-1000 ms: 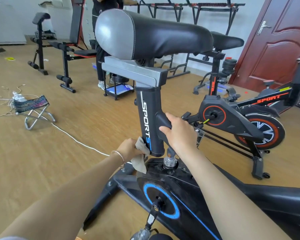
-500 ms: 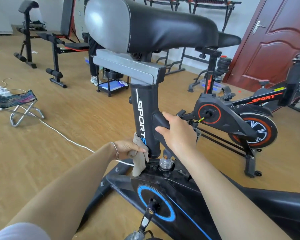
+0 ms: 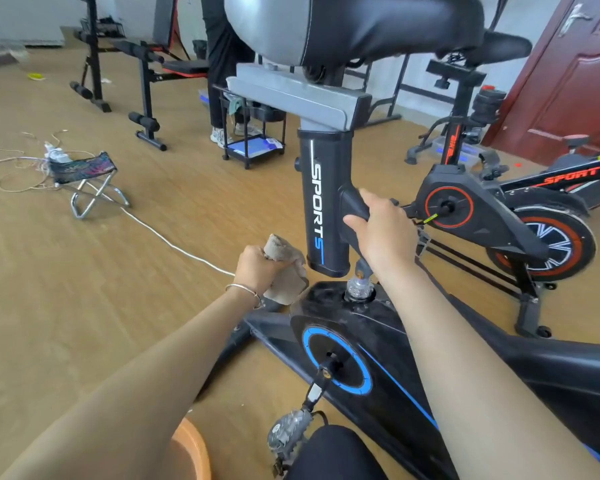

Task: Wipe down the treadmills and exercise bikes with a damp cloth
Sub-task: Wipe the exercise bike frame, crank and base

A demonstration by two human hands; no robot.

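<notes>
Grey cloth [image 3: 284, 271] gripped by left hand [image 3: 257, 268], right hand [image 3: 385, 233] clasping bike frame [image 3: 321, 202], orange basin [image 3: 193, 452], contents unseen

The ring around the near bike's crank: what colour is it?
The ring is blue, clearest in the head view.

Our left hand [image 3: 258, 268], at centre frame, is a fist curled round the cloth [image 3: 288, 282], its forearm reaching in from the lower left. Our right hand [image 3: 387, 233], just right of it and higher, wraps the bar [image 3: 352, 204], arm stretched in from the lower right.
</notes>
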